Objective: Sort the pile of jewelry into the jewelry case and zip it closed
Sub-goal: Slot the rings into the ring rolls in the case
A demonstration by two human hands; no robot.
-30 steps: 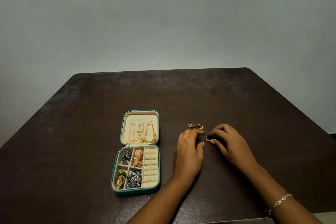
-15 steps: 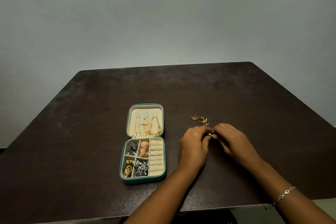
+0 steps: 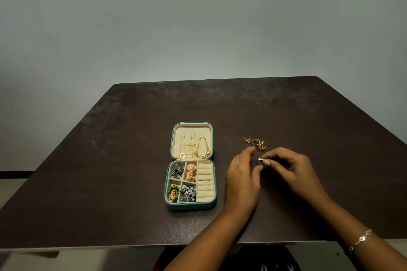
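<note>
Fingers (image 3: 267,162) of right hand (image 3: 294,170) pinch ring (image 3: 259,160); left hand (image 3: 242,180) relaxed.

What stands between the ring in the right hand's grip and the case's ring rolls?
Only the left hand, which sits between the silver ring pinched by the right hand and the empty ring rolls in the jewelry case.

Left hand (image 3: 242,180): bare, with a bare forearm running to the frame edge at 6 o'clock.
Right hand (image 3: 293,171): bare, with a bare forearm running off at 5 o'clock.
Nails (image 3: 266,162): pale, reaching a little past the fingertip.
Bracelet (image 3: 361,240): thin silver chain of small oval links around the right wrist, at 4 o'clock in the view.
Clothing (image 3: 253,257): dark fabric at 6 o'clock with a red edge and white marks, too cropped to tell which garment.
</note>
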